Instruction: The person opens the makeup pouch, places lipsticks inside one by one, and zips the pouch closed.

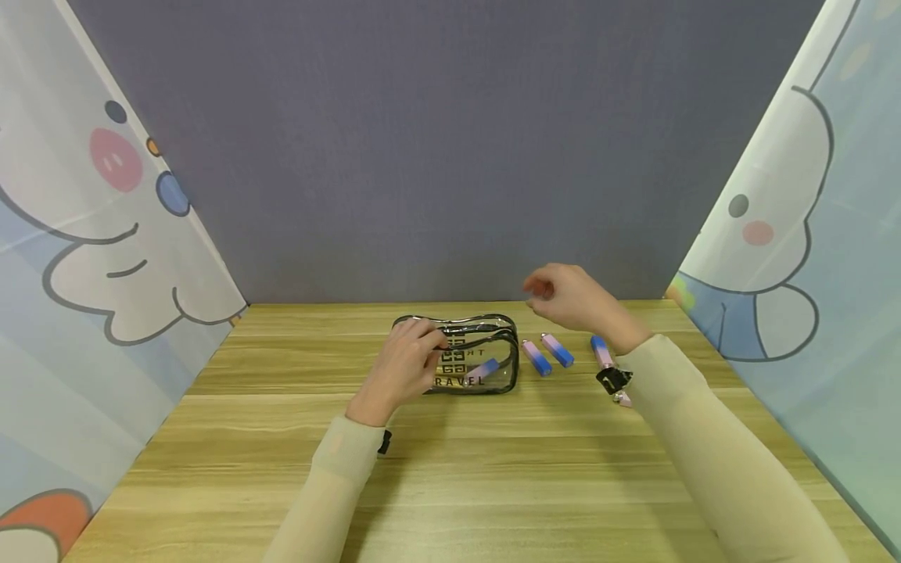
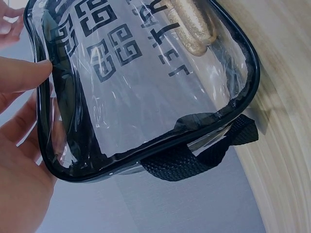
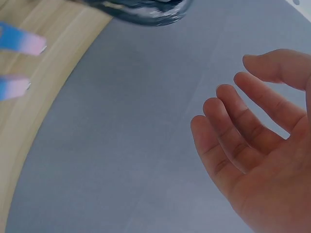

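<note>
A clear pouch point(image 1: 503, 381) with black trim and black lettering stands on the table. My left hand point(image 1: 404, 361) grips its top edge at the left; in the left wrist view the thumb point(image 2: 24, 75) lies on the near side and the fingers are behind the edge. Inside the pouch are a pink-and-blue tube point(image 1: 482, 371) and gold rounded items point(image 2: 192, 29). My right hand point(image 1: 568, 299) is raised in the air to the right of the pouch, fingers loosely bent and holding nothing, as the right wrist view shows.
Two pink-and-blue tubes point(image 1: 537, 357) lie just right of the pouch. Another such tube point(image 1: 601, 352) lies farther right, partly covered by the right wrist, near a pink end point(image 1: 622, 399). A grey panel point(image 1: 450, 156) closes off the back; printed curtains point(image 1: 774, 234) flank the table.
</note>
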Demonstrator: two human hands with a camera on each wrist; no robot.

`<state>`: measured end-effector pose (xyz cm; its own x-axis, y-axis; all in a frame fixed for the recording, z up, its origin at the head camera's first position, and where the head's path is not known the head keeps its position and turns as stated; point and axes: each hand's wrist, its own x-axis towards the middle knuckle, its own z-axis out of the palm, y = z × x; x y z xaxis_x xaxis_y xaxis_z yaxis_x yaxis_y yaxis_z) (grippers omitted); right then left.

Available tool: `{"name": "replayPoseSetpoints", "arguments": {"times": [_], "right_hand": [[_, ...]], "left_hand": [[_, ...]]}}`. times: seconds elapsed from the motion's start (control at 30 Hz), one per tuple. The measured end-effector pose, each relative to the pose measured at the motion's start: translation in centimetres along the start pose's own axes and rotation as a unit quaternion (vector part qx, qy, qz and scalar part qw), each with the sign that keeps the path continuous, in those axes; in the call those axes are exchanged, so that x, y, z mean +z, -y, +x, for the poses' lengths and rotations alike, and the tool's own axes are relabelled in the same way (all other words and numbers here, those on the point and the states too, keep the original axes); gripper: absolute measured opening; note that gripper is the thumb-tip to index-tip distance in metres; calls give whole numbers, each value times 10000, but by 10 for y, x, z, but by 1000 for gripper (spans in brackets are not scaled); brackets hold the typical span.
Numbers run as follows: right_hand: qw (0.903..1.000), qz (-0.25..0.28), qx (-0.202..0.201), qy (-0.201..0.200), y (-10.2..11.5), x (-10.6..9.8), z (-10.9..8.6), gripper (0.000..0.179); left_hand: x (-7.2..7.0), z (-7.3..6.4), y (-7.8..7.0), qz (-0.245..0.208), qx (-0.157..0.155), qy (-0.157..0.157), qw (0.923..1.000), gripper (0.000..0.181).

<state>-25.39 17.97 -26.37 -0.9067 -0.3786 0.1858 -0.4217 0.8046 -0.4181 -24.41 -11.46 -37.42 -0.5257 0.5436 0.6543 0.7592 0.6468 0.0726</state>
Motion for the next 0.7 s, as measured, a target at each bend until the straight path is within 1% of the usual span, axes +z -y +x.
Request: {"name": "replayPoseSetpoints", "arguments": {"times": [0.2, 0.4, 0.57, 0.7], "right_hand": [[9998, -165, 117, 32, -16, 1, -9, 26], [9994, -200, 266, 92, -26, 6, -17, 26], [9997, -135, 204, 79, -37, 16, -16, 26], [9994, -68, 309, 153, -47, 30, -12, 28]], "left_hand": [[0, 0, 0, 18, 20, 21, 10000, 19], [1, 0, 0, -15, 36, -36, 10000, 19], [1, 0, 1, -7, 22, -34, 10000, 18], [1, 0, 0, 18, 15, -16, 10000, 19]]}}
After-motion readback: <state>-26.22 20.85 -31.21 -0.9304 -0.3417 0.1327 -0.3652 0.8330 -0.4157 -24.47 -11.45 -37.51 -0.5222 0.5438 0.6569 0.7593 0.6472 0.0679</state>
